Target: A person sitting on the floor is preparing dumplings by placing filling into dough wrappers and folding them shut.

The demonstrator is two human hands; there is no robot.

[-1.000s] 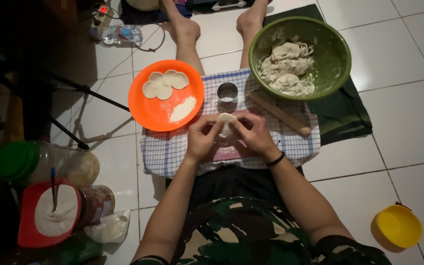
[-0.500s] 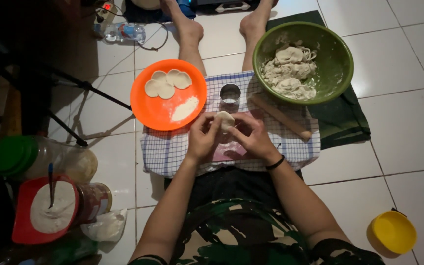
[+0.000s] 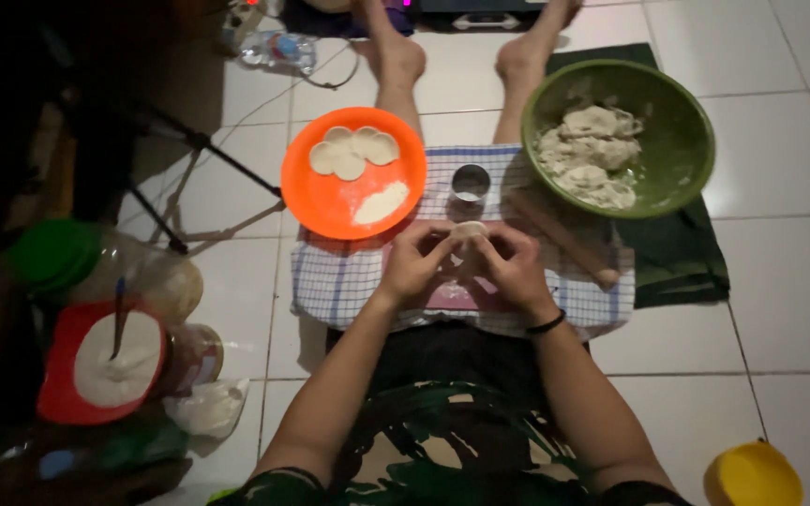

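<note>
Both hands meet over a checked cloth (image 3: 339, 281) on the floor. My left hand (image 3: 414, 265) and my right hand (image 3: 515, 267) together pinch a small round piece of pale dough (image 3: 469, 230) between their fingertips. A black band circles my right wrist. Just beyond the dough stands a small metal ring cutter (image 3: 471, 182). A wooden rolling pin (image 3: 564, 236) lies diagonally to the right of my right hand. An orange plate (image 3: 330, 201) at the upper left holds three dough discs (image 3: 355, 150) and a patch of flour (image 3: 382, 201).
A green bowl (image 3: 677, 122) of dough lumps sits on a dark cloth at the upper right. A red container of flour (image 3: 105, 361) with a spoon, jars and a bag crowd the left. A yellow lid (image 3: 752, 473) lies at the lower right. Tripod legs (image 3: 189, 187) cross the left tiles.
The hands have stayed together on the dough, with only small finger shifts. The view has drifted slightly.
</note>
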